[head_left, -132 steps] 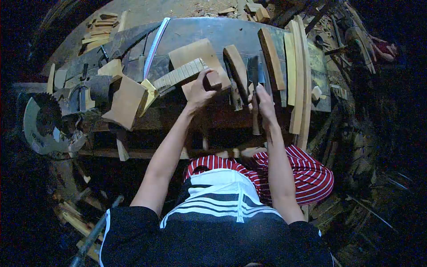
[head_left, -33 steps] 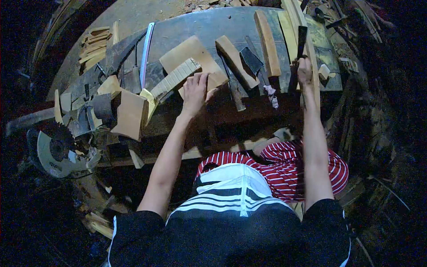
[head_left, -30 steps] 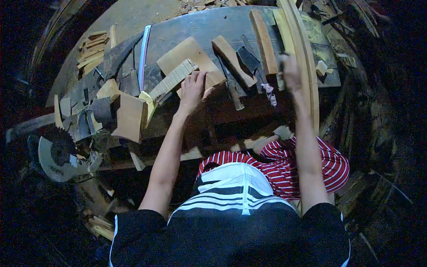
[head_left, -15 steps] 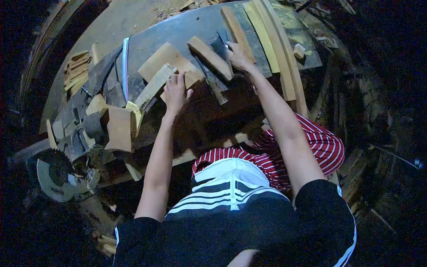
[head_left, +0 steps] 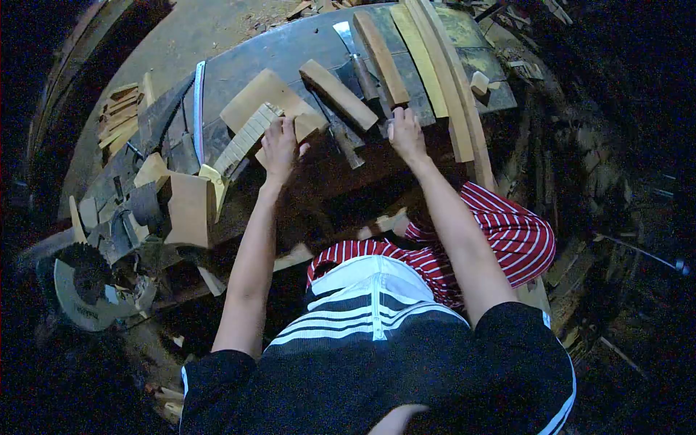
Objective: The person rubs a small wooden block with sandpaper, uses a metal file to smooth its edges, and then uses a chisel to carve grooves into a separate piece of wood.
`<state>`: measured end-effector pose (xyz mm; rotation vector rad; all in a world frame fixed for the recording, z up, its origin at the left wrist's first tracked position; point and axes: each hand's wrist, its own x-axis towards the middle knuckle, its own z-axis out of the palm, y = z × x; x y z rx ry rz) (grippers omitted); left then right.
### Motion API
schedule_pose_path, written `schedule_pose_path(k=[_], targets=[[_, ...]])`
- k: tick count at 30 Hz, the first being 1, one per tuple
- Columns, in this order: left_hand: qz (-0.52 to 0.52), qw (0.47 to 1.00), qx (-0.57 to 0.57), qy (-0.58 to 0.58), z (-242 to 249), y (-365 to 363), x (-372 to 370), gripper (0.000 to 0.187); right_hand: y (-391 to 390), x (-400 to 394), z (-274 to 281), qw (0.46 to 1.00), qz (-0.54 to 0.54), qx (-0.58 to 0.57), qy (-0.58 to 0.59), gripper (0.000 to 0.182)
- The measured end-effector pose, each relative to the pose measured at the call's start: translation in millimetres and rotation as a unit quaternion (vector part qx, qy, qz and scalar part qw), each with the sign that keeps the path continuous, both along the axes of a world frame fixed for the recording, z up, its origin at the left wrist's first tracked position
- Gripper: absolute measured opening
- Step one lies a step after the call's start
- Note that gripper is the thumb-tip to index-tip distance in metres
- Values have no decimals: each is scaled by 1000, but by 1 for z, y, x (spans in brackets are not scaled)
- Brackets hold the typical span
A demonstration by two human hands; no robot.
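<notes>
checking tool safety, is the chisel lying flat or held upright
Lying flat. The chisel rests on the bench, blade pointing away, with the right hand at its handle end.

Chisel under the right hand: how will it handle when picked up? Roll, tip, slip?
The chisel looks rigid, its metal blade probably making it front-heavy. Its rounded handle may roll if nudged, though the wood block beside it could stop it. The right hand sits at the handle end, so the blade may dip.

One head-worn camera looks steeply down and forward, close over the person's arms, onto the table [head_left: 290, 51].
</notes>
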<state>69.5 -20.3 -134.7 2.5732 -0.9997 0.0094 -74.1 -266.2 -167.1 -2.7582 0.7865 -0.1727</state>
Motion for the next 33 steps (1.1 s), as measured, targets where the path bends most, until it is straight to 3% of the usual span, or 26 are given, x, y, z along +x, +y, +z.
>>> schedule_pose_path(k=[4,9,10,12,16,19,23,27,29,33], targets=[[8,999,51,4,2,1,11,69,12,7,49,985,-101,115,84,36],[-52,998,25,-7,2,10,20,71,29,-30,89,969,-171,156,86,41],[-63,998,19,4,4,11,22,71,27,-45,82,970,-166,157,85,41],[-80,997,4,19,4,16,24,71,23,-71,70,993,-34,114,17,40],[-99,993,-60,38,-20,17,28,74,49,-63,91,977,-88,195,-18,41],[-51,997,-51,39,-1,10,14,73,65,-39,84,965,-114,220,-85,42],[5,997,-67,30,10,-3,-3,72,79,-1,101,959,-63,224,-160,38],[46,998,-29,35,12,-9,-2,68,97,15,92,973,33,203,-103,35],[41,998,37,39,16,-8,0,66,113,10,82,962,42,226,-148,34],[48,996,67,45,18,-10,-1,65,129,3,79,970,79,211,-93,40]])
